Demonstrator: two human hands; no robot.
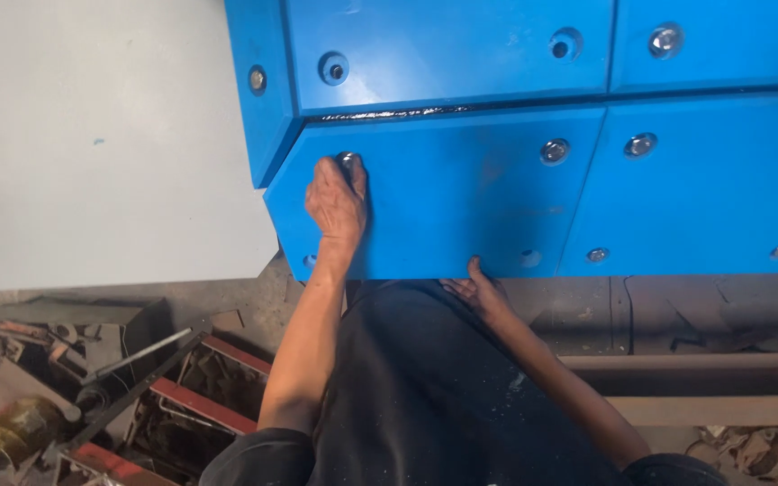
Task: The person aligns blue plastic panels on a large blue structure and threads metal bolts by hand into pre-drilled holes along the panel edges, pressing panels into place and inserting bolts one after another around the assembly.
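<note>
A big blue panel (461, 193) with recessed holes and metal bolts fills the upper right of the head view. My left hand (337, 200) rests on its top face, fingers closed over a metal bolt (349, 159) in the near-left hole. My right hand (477, 290) hooks over the panel's near edge, thumb on top and fingers hidden underneath. Other bolts (554, 150) sit in neighbouring holes.
More blue panels (722, 171) adjoin on the right and above, with a wet seam (389, 113) between them. A pale grey slab (92, 135) lies at left. Scrap metal and red frames (182, 396) clutter the floor at lower left. Rusty beams (722, 378) run at lower right.
</note>
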